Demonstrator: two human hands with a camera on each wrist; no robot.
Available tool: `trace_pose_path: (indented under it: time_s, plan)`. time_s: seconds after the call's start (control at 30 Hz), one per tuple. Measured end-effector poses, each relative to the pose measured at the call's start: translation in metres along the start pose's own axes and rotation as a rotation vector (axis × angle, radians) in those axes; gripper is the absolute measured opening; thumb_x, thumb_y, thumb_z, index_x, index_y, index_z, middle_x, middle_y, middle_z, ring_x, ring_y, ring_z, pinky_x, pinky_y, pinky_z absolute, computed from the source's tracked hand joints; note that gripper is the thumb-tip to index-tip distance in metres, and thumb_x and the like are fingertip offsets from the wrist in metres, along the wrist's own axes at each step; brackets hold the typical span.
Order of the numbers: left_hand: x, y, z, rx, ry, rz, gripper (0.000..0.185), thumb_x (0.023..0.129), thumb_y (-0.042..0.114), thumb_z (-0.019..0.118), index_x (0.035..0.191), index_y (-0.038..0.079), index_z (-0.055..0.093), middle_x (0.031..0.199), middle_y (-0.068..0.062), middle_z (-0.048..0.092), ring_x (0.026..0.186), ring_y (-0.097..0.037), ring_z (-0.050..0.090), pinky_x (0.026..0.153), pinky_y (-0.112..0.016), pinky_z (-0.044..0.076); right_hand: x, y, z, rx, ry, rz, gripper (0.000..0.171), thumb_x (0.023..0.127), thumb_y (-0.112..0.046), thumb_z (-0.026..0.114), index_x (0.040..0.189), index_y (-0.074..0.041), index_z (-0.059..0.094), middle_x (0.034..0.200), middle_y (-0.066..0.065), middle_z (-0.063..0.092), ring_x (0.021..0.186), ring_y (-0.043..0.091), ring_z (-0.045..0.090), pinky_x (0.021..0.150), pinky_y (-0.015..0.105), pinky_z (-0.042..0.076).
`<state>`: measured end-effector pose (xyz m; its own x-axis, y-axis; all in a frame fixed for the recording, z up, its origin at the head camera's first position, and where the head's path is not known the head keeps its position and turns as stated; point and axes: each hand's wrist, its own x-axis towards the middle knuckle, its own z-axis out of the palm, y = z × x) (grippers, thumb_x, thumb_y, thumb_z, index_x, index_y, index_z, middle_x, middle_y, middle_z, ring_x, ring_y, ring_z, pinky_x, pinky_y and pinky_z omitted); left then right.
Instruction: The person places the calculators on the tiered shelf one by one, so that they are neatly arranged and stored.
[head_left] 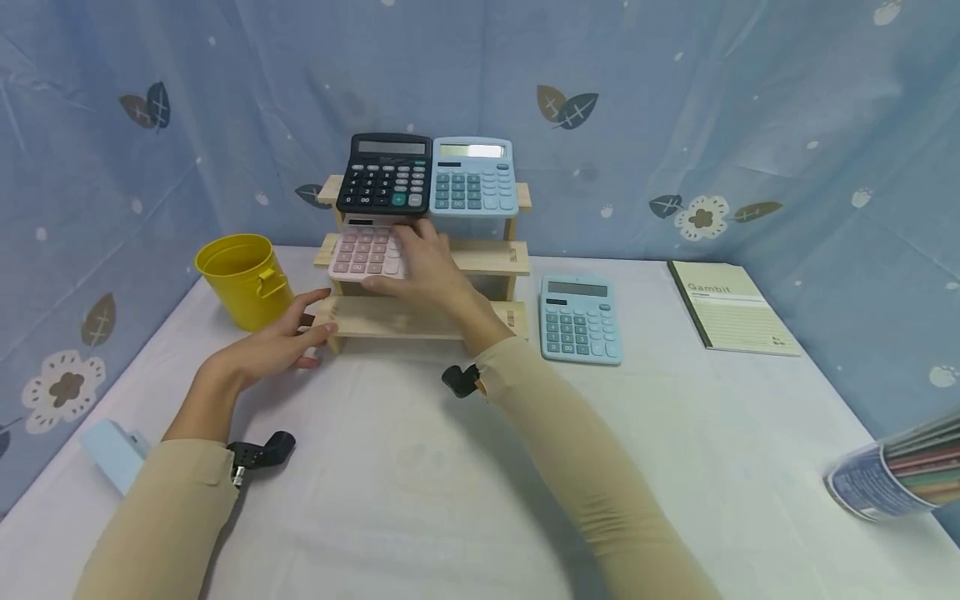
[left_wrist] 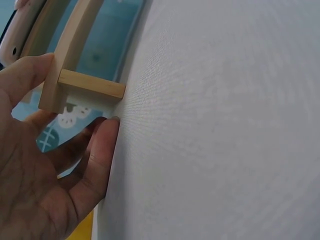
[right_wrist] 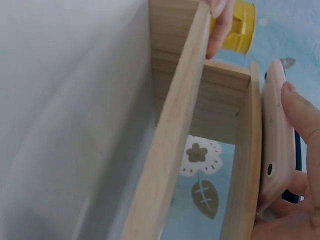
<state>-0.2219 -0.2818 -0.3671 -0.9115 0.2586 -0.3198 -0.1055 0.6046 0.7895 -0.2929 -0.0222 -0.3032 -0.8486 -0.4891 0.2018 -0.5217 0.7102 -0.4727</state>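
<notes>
A pale pink plastic calculator (head_left: 366, 252) lay at frame centre, a black one (head_left: 385, 173) and a light blue one (head_left: 473, 177) above. At left stood a yellow metal bucket (head_left: 242, 279); the blue backdrop cloth (head_left: 750, 108) bore leaf-and-flower prints.

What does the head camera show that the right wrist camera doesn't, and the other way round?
Only the head view shows the black calculator and a blue calculator on the rack's top step, another blue calculator and a notebook on the table.

Only the right wrist view shows the pink calculator's underside and the gap beneath the steps.

Both show the wooden rack, the yellow cup, the right hand on the pink calculator and the left hand at the rack's lowest step.
</notes>
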Motion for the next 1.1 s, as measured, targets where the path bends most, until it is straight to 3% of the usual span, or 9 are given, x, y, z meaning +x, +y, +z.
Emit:
trace_pose_path:
  time_s: [0.23, 0.5, 0.73, 0.9, 1.1]
  plan:
    - [-0.002, 0.001, -0.001, 0.006, 0.008, -0.006, 0.090, 0.100, 0.067, 0.049, 0.163, 0.040, -0.008, 0.164, -0.028, 0.016, 0.132, -0.041, 0.054, 0.107, -0.056, 0.049, 0.001, -0.007, 0.002, 0.008, 0.001, 0.014, 0.095, 0.089, -0.060, 0.073, 0.161, -0.015, 0.032, 0.164, 0.006, 0.024, 0.137, 0.027, 0.036, 0.118, 0.037, 0.037]
    - [-0.002, -0.003, 0.004, -0.003, 0.020, -0.008, 0.091, 0.100, 0.066, 0.050, 0.164, 0.037, -0.007, 0.163, -0.029, 0.018, 0.130, -0.040, 0.055, 0.104, -0.052, 0.052, -0.006, -0.007, -0.006, -0.025, -0.102, -0.018, 0.095, 0.088, -0.054, 0.077, 0.163, -0.021, 0.029, 0.167, 0.009, 0.016, 0.144, 0.034, 0.035, 0.121, 0.044, 0.035]
    - [-0.001, -0.002, 0.004, 0.002, 0.021, -0.011, 0.091, 0.099, 0.068, 0.050, 0.164, 0.039, -0.007, 0.163, -0.028, 0.018, 0.126, -0.039, 0.058, 0.103, -0.052, 0.052, -0.025, -0.001, -0.019, -0.093, -0.151, -0.078, 0.100, 0.087, -0.050, 0.080, 0.164, -0.019, 0.024, 0.170, 0.011, 0.012, 0.156, 0.034, 0.020, 0.126, 0.046, 0.026]
    - [-0.001, 0.001, 0.002, 0.027, 0.013, -0.035, 0.092, 0.098, 0.070, 0.049, 0.163, 0.040, -0.009, 0.164, -0.030, 0.014, 0.124, -0.040, 0.060, 0.105, -0.055, 0.049, -0.038, 0.005, -0.025, -0.165, -0.146, -0.098, 0.099, 0.085, -0.054, 0.081, 0.162, -0.017, 0.031, 0.169, 0.010, 0.020, 0.156, 0.028, 0.018, 0.126, 0.042, 0.024]
    - [-0.002, 0.002, 0.001, 0.027, 0.013, -0.044, 0.093, 0.097, 0.071, 0.049, 0.163, 0.041, -0.009, 0.165, -0.030, 0.012, 0.123, -0.040, 0.061, 0.106, -0.056, 0.048, -0.048, 0.013, -0.033, -0.226, -0.151, -0.144, 0.096, 0.087, -0.056, 0.077, 0.161, -0.014, 0.031, 0.165, 0.010, 0.030, 0.156, 0.033, 0.019, 0.128, 0.044, 0.019]
